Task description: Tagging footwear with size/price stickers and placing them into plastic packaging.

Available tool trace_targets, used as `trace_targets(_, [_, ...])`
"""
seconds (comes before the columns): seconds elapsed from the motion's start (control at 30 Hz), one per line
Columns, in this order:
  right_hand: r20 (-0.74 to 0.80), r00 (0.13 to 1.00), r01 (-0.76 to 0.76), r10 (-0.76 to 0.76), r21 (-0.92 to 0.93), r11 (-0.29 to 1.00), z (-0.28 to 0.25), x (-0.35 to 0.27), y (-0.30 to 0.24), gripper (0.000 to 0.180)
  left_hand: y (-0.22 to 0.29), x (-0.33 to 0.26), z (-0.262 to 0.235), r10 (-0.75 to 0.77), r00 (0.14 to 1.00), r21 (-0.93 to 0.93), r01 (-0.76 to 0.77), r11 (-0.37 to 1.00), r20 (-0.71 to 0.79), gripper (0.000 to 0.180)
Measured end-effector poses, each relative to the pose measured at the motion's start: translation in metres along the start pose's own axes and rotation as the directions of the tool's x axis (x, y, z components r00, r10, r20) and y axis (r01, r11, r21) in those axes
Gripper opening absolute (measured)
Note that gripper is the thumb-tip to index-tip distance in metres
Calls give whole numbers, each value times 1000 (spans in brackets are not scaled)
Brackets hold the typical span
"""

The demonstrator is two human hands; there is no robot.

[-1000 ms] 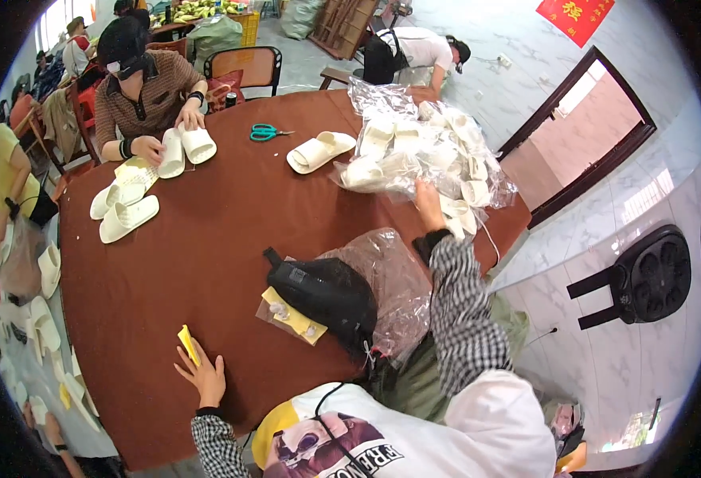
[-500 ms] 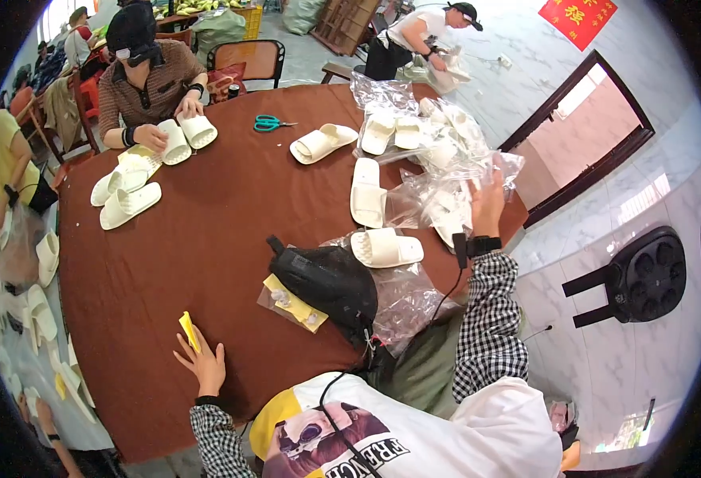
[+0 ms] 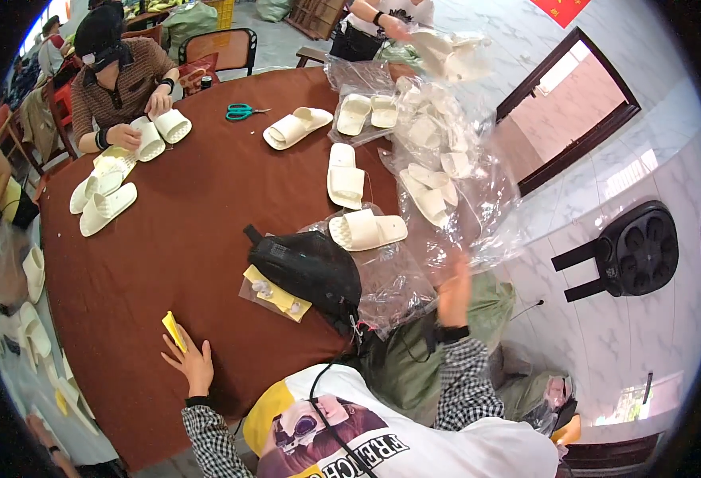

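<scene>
My left hand (image 3: pixel 191 366) is low over the brown tabletop (image 3: pixel 151 271), its fingers partly spread. A folded yellow slip (image 3: pixel 174 331) stands up at its fingers and appears pinched between them. My right hand (image 3: pixel 452 296) is near the table's right edge, its fingers smeared by motion. Just beyond its fingertips lies a large clear plastic bag (image 3: pixel 486 231), spread over several cream slippers (image 3: pixel 430 195); I cannot tell whether the hand touches it. Between my hands lies a black pouch (image 3: pixel 307 267), with a clear packet of yellow slips (image 3: pixel 275 295) against it.
Loose cream slippers (image 3: pixel 366 229) lie beyond the pouch. Teal-handled scissors (image 3: pixel 239 112) are near the far edge. Across at left, a co-worker (image 3: pixel 107 88) handles slippers; another person (image 3: pixel 366 32) stands at the far side beside blurred slippers (image 3: pixel 450 56). A green sack (image 3: pixel 486 307) sits by my right arm.
My right hand has come back toward me from the slippers under the plastic, and the plastic has spread out. My left hand stays with the yellow slip. The far person has brought slippers toward the table.
</scene>
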State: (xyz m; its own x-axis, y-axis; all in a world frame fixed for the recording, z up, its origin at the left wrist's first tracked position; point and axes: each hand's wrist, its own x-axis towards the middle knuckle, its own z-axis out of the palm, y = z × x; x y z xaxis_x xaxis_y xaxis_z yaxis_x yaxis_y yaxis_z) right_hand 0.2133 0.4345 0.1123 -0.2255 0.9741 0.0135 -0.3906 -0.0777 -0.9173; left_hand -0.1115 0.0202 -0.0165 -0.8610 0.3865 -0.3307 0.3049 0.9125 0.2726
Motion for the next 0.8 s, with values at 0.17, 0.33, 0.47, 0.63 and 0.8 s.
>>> trace_targets(0.17, [-98, 934, -353, 343, -122, 928, -45, -49, 86, 41, 2, -1, 1, 5, 1000, 3, -5, 1000, 3, 78])
trace_targets(0.33, [-295, 868, -455, 399, -150, 878, -70, -45, 103, 43, -2, 0, 5, 29, 999, -1, -30, 1000, -27, 79])
trace_targets(0.47, [-481, 811, -518, 332, -327, 790, -88, -46, 77, 68, -1, -1, 4, 15, 1000, 1, -15, 1000, -19, 79])
trace_targets(0.63, [74, 969, 161, -237, -915, 371, -47, -26, -7, 59, -1, -2, 5, -4, 1000, 18, 4, 1000, -28, 79])
trace_targets(0.8, [675, 736, 667, -46, -713, 216, 97, 13, -84, 38, -5, 0, 5, -1, 999, 32, 3, 999, -43, 80])
